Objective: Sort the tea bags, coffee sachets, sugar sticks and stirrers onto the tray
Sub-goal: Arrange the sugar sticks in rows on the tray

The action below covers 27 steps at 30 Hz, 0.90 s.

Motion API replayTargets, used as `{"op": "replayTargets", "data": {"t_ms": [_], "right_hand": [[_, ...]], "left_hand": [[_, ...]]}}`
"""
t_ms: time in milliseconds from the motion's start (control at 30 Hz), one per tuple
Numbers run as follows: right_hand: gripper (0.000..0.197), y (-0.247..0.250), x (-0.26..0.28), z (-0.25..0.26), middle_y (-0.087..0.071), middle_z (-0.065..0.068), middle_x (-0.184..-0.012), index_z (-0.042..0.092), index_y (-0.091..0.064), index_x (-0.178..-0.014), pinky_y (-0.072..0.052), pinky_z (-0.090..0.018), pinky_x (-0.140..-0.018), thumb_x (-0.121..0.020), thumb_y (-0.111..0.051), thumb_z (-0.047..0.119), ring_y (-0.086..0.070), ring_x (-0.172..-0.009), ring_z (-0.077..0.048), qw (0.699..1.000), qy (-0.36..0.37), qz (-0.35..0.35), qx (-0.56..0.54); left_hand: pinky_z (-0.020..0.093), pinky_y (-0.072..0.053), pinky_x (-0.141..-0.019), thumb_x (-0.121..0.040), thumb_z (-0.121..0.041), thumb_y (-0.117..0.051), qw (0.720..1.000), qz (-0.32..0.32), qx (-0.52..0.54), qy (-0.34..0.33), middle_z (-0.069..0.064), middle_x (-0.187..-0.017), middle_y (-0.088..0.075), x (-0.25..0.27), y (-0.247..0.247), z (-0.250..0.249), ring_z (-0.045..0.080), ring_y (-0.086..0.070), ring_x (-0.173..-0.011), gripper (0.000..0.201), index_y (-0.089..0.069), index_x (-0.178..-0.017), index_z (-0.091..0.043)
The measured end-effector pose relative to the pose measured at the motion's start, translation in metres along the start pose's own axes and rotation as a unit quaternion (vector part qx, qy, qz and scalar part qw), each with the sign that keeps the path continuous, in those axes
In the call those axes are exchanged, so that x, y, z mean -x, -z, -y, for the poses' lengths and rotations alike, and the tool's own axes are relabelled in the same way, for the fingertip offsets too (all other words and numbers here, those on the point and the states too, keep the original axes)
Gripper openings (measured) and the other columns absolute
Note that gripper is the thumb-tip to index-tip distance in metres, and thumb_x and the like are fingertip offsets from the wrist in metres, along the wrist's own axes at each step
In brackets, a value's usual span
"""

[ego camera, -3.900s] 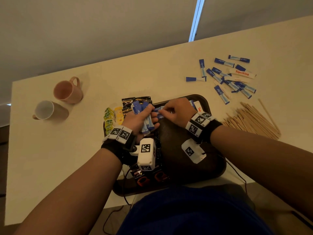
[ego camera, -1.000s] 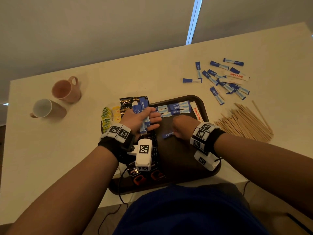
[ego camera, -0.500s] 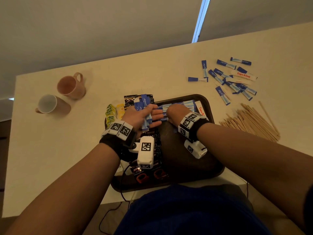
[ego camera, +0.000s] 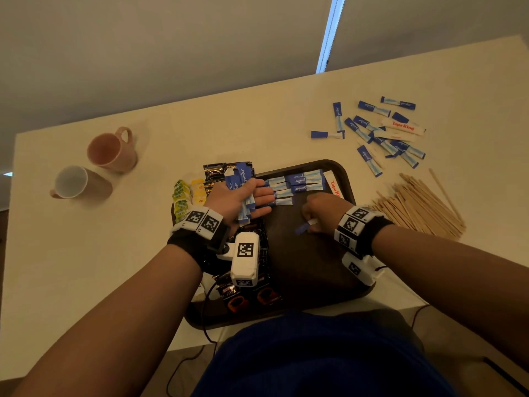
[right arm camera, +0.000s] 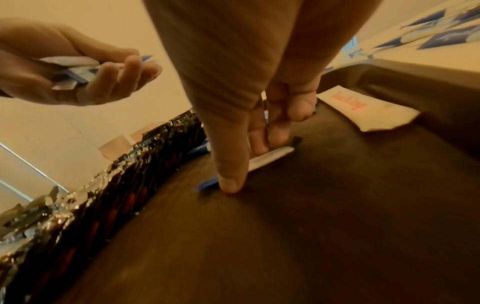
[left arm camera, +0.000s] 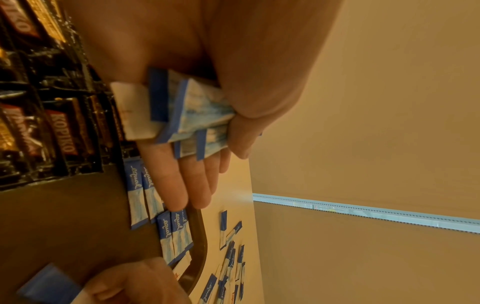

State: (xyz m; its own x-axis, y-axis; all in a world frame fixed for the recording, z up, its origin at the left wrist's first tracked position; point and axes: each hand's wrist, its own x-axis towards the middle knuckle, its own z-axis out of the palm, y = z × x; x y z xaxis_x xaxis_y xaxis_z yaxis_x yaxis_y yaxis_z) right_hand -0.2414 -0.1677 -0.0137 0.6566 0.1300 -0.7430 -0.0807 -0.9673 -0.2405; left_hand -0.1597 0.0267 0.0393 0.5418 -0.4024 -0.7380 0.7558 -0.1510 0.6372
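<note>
Pinching one sugar stick flat on the tray at mid-frame, the right hand should slide it square against the row, while the left hand clasps its bundle.

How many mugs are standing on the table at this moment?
2. The pink mug stands at the table's far left; the white-inside mug lies on its side, just nearer and left of it. None seems hidden.

Blue-white sugar sticks, dark brown tray.
</note>
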Motion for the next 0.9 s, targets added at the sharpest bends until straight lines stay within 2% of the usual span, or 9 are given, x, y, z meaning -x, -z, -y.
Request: {"op": "replayTargets", "data": {"t_ms": [133, 233, 333, 433, 567, 733, 900], "right_hand": [[0.022, -0.006, 0.005, -0.003, -0.056, -0.007, -0.115, 0.014, -0.065, -0.112, -0.048, -0.035, -0.095, -0.093, -0.060, 0.025, -0.055, -0.110, -0.025, 1.000, 0.016, -0.014, -0.003], [0.023, -0.009, 0.009, -0.005, -0.057, -0.005, -0.112, 0.015, -0.069, -0.110, -0.050, -0.035, -0.093, -0.095, -0.056, 0.026, -0.058, -0.106, -0.023, 0.997, 0.038, -0.058, -0.019], [0.026, -0.007, 0.011, -0.009, -0.055, -0.003, -0.116, 0.019, -0.065, -0.119, -0.044, -0.030, -0.095, -0.097, -0.055, 0.028, -0.053, -0.110, -0.020, 0.994, 0.043, -0.093, -0.045], [0.021, -0.006, 0.011, -0.015, -0.054, -0.004, -0.113, 0.016, -0.064, -0.111, -0.043, -0.029, -0.092, -0.095, -0.058, 0.027, -0.053, -0.109, -0.020, 0.988, 0.028, -0.142, -0.055], [0.023, -0.013, 0.013, -0.014, -0.055, -0.003, -0.114, 0.016, -0.064, -0.114, -0.043, -0.030, -0.093, -0.094, -0.058, 0.027, -0.052, -0.110, -0.020, 0.992, 0.028, -0.116, -0.034], [0.022, -0.015, 0.011, -0.019, -0.058, -0.008, -0.112, 0.012, -0.066, -0.112, -0.047, -0.032, -0.093, -0.096, -0.055, 0.023, -0.055, -0.108, -0.024, 0.990, 0.000, -0.142, -0.018], [0.027, -0.003, 0.005, -0.023, -0.058, -0.012, -0.117, 0.008, -0.064, -0.118, -0.046, -0.034, -0.095, -0.098, -0.053, 0.022, -0.056, -0.110, -0.027, 0.986, -0.042, -0.159, -0.029]], "left_hand": [[0.034, -0.062, -0.070, -0.101, -0.022, -0.051, 1.000, -0.007, -0.003, 0.003, 0.015, -0.106, -0.072, -0.001, -0.002, 0.002, 0.022, -0.074, -0.088, 0.028, -0.060, -0.119, -0.002], [0.034, -0.062, -0.069, -0.101, -0.022, -0.051, 1.000, -0.012, -0.006, 0.003, 0.015, -0.106, -0.073, -0.001, -0.004, 0.004, 0.024, -0.074, -0.091, 0.027, -0.061, -0.118, -0.002], [0.035, -0.062, -0.071, -0.102, -0.022, -0.050, 1.000, -0.013, -0.012, 0.007, 0.015, -0.104, -0.073, 0.000, -0.005, 0.006, 0.024, -0.074, -0.092, 0.027, -0.062, -0.118, -0.003], [0.037, -0.062, -0.075, -0.103, -0.022, -0.049, 1.000, -0.014, -0.014, 0.008, 0.015, -0.104, -0.074, 0.001, -0.006, 0.007, 0.024, -0.074, -0.093, 0.026, -0.062, -0.116, -0.003], [0.037, -0.062, -0.076, -0.103, -0.021, -0.049, 1.000, -0.014, -0.013, 0.002, 0.014, -0.103, -0.073, 0.003, -0.007, 0.006, 0.024, -0.073, -0.091, 0.025, -0.062, -0.115, -0.004], [0.035, -0.062, -0.074, -0.103, -0.022, -0.047, 1.000, -0.009, -0.012, 0.001, 0.013, -0.101, -0.073, 0.004, -0.007, 0.006, 0.021, -0.073, -0.088, 0.024, -0.062, -0.112, -0.005], [0.035, -0.062, -0.075, -0.104, -0.020, -0.046, 1.000, -0.014, -0.010, -0.002, 0.011, -0.098, -0.073, 0.006, -0.008, 0.006, 0.020, -0.073, -0.085, 0.024, -0.061, -0.113, -0.005]]}}
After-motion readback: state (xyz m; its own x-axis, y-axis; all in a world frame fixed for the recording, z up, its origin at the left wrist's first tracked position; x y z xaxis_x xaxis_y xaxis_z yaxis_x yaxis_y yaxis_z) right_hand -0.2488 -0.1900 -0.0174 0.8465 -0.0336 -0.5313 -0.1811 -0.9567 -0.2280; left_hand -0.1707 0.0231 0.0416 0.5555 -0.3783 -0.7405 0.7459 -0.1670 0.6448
